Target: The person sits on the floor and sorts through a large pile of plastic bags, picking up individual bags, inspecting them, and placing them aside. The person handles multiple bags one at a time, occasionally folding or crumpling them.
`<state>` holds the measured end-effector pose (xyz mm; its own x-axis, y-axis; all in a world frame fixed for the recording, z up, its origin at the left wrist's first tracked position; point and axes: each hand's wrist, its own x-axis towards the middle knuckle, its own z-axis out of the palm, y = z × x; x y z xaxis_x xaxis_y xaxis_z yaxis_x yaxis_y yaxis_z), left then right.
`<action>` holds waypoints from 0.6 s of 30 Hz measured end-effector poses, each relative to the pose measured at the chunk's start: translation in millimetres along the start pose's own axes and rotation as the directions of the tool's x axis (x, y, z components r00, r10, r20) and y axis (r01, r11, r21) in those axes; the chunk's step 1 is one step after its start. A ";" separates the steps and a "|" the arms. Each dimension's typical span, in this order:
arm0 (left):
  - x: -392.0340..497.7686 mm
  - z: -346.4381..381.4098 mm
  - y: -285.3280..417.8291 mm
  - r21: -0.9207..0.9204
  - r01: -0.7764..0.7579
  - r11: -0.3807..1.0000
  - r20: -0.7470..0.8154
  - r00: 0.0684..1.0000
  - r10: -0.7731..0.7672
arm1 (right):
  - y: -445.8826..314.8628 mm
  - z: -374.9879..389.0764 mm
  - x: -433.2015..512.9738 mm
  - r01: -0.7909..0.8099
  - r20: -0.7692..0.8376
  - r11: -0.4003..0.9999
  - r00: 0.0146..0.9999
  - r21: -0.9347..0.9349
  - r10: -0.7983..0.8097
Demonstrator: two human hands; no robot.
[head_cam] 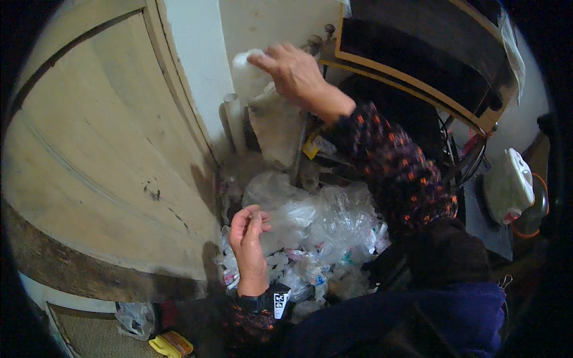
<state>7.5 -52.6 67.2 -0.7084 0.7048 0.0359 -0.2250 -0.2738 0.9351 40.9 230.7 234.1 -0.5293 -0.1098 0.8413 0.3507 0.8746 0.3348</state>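
Observation:
My right hand is raised towards the wall corner, blurred by motion. At its fingertips is a piece of thin white plastic, held by the fingers; its lower part blurs into the background. Lower down, my left hand is upright with its fingers curled and the thumb near the index finger. Whether it pinches any clear film cannot be made out. Beside and beneath it spreads a heap of crumpled clear and white plastic bags, some with coloured print.
A pale wooden door stands close on the left. Behind the heap are a white pipe and a tan sack-like thing. A wood-framed dark cabinet is at upper right. On the right sits a plastic jug; a yellow-handled brush lies lower left.

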 end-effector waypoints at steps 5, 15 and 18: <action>-4.4 0.0 17.4 0.060 -0.003 0.998 -0.077 0.997 0.007 | 39.9 79.3 17.7 0.118 0.545 0.922 0.831 -0.369 0.112; -11.0 3.6 34.8 0.136 -0.126 0.983 -0.168 0.974 0.149 | 40.8 151.7 -69.1 -0.392 0.892 0.918 0.433 0.055 0.132; -10.7 1.6 37.7 0.092 -0.094 0.991 -0.172 0.979 0.109 | 37.8 163.4 -65.3 -0.079 0.733 0.991 0.668 -0.104 0.130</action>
<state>7.6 -69.5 102.6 -0.8330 0.5480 0.0764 -0.0948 -0.2774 0.9561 -37.5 348.1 122.6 -0.8741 0.3863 0.2945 0.4698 0.8267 0.3098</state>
